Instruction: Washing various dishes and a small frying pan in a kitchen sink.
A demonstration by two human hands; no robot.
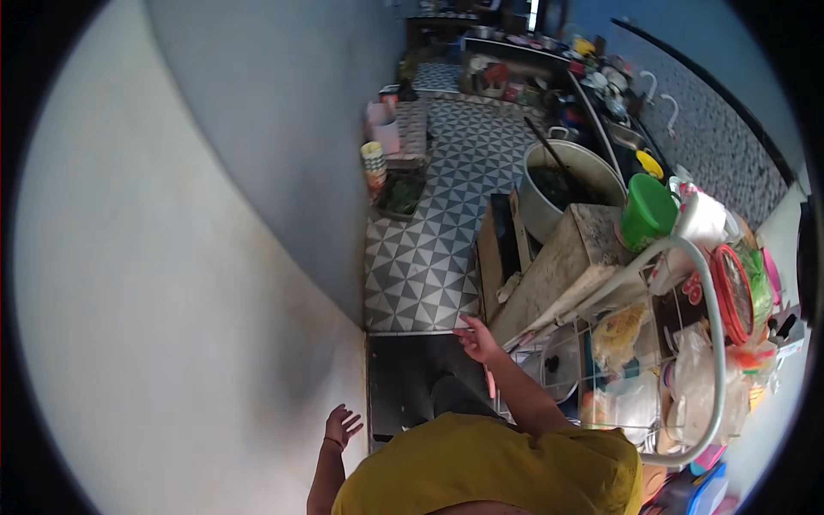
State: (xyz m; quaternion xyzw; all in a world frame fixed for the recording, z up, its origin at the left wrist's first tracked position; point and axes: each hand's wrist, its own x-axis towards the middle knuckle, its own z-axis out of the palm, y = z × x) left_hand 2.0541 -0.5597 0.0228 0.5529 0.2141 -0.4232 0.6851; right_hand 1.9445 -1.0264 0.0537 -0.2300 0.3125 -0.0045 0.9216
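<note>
My left hand (343,426) hangs low beside the pale wall (215,343), its fingers spread and nothing in them. Farther forward, my right hand (477,338) is raised over the edge where the dark floor meets the patterned tiles. Its fingers are loosely bent and apart, and I see nothing held. Nearest to it is the stained side of a worn box-like block (558,266). To the right of my right forearm stands a white wire rack (717,343) packed with bags and containers.
A big metal pot (536,202) with a long stick in it stands beyond the block. A green tub (650,206) sits near the rack. Along the left wall are a dark tray (401,196), stacked cups (374,163) and a pink container (384,129). A counter with dishes (614,81) runs along the right.
</note>
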